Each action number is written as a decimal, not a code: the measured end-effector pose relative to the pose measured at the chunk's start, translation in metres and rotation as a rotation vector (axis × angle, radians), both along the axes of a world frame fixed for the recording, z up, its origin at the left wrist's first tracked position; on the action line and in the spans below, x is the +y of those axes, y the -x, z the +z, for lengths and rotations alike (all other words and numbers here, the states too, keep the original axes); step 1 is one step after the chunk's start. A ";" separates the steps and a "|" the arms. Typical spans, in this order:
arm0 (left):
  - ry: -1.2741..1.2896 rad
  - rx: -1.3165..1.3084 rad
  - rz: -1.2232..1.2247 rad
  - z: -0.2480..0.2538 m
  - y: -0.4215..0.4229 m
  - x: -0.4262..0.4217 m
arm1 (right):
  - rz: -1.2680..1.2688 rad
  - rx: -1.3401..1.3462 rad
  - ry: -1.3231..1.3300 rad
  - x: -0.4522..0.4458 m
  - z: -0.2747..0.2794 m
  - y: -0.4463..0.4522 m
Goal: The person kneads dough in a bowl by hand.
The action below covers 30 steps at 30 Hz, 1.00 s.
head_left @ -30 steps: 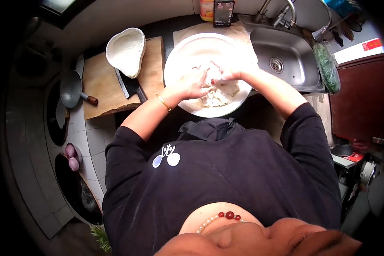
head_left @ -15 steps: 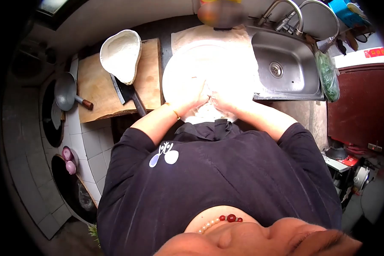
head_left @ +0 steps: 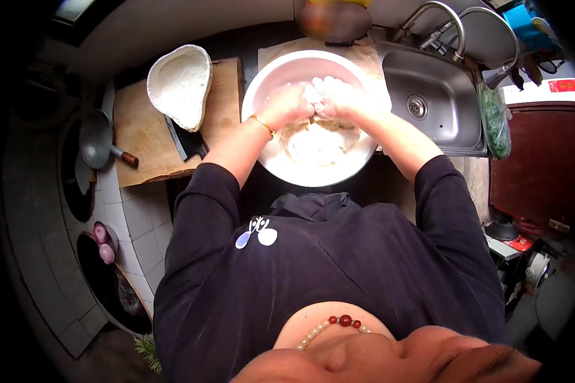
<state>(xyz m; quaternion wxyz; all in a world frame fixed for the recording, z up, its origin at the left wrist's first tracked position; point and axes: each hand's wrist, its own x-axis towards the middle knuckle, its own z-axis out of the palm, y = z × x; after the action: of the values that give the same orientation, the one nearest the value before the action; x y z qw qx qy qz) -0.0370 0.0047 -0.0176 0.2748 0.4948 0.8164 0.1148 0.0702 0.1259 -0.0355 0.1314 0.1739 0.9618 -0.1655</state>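
Observation:
A large white basin (head_left: 271, 167) stands in front of me, with a pale, floury dough mass (head_left: 318, 145) in its near part. My left hand (head_left: 289, 105), with a gold bangle at the wrist, is closed over the far half of the basin. Against it presses my right hand (head_left: 336, 101), its fingers curled and coated in white flour or dough. The two hands meet above and beyond the dough. Whatever lies between the fingers is hidden, and I cannot tell whether they grip a lump.
Left of the basin, a wooden board (head_left: 137, 143) carries a flour-filled scoop-shaped container (head_left: 180, 83) and a cleaver (head_left: 184, 142). A steel sink (head_left: 441, 96) with a faucet (head_left: 457, 32) is on the right, beside a bag of greens (head_left: 495, 124). A wok-like ladle (head_left: 98, 140) and onions (head_left: 105, 246) lie far left.
Both hands have moved up and away from me, toward the basin's far side. The glare has faded, so the basin and dough show clearly. My arms now cover the cleaver's handle.

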 end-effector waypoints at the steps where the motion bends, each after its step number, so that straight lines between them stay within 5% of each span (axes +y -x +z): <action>1: 0.040 0.054 0.007 0.002 0.004 0.006 | -0.027 0.014 0.002 0.000 0.005 0.004; 6: -0.119 0.257 -0.051 0.002 -0.001 -0.001 | 0.066 0.286 0.041 0.017 0.001 -0.001; 10: -0.275 0.380 -0.091 0.001 -0.021 -0.026 | 0.107 0.107 0.113 0.032 0.018 0.001; 13: -0.687 0.048 -0.175 0.017 -0.027 -0.062 | 0.126 0.118 0.120 0.004 0.021 -0.015; 18: -0.506 -0.068 -0.136 -0.068 -0.004 -0.088 | 0.010 0.161 0.349 -0.051 0.024 -0.041; 22: -0.413 -0.217 -0.050 -0.065 -0.020 -0.086 | -0.114 0.213 0.491 -0.065 0.005 -0.051; 27: -0.204 0.227 -0.065 -0.021 -0.032 -0.057 | -0.166 0.222 0.488 -0.055 -0.010 -0.039; 30: -0.335 0.159 -0.032 -0.032 -0.020 -0.040 | -0.158 0.183 0.422 -0.045 -0.019 -0.027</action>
<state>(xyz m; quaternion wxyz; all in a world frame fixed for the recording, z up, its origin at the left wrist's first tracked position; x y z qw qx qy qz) -0.0170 -0.0353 -0.0497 0.1248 0.5540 0.7971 0.2052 0.0969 0.0807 -0.0544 0.0638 0.2015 0.8972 -0.3878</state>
